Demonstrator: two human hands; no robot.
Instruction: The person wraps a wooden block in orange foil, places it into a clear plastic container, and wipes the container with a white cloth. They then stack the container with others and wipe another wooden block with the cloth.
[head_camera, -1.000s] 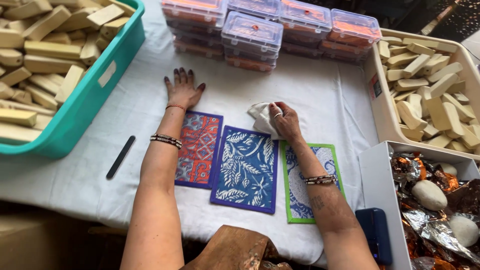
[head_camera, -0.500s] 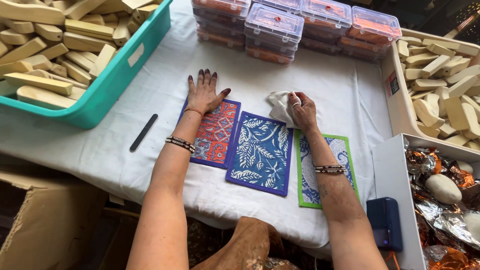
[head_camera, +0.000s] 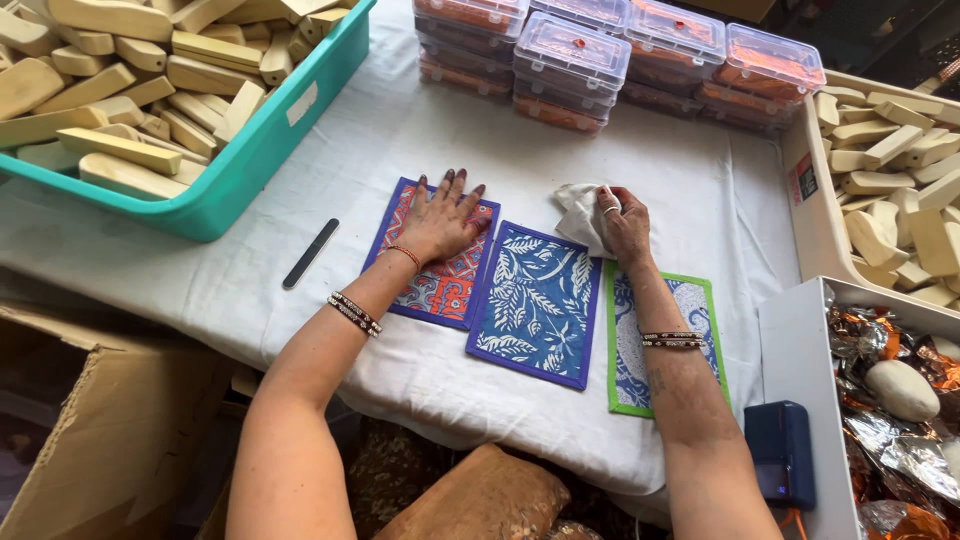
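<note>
Three patterned mats lie side by side on the white tablecloth (head_camera: 400, 110). My left hand (head_camera: 444, 216) rests flat, fingers spread, on the red and blue mat (head_camera: 432, 290) with the purple border. Beside it lies a blue leaf-print mat (head_camera: 535, 302). My right forearm crosses the green-bordered mat (head_camera: 690, 310). Just beyond that mat, my right hand (head_camera: 624, 220) pinches a crumpled white cloth (head_camera: 582, 212) against the table.
A teal bin (head_camera: 240, 170) of pale wooden pieces stands at the back left, a white tray (head_camera: 812, 190) of similar pieces at the right. Stacked clear lidded boxes (head_camera: 600, 60) line the back. A black file (head_camera: 311, 253), a dark blue device (head_camera: 778, 452), a foil-filled box (head_camera: 800, 400) and a cardboard carton (head_camera: 90, 420) surround the work area.
My left hand has drawn back from the cloth beyond the mat onto the red and blue mat. My right hand still holds the white cloth in the same place.
</note>
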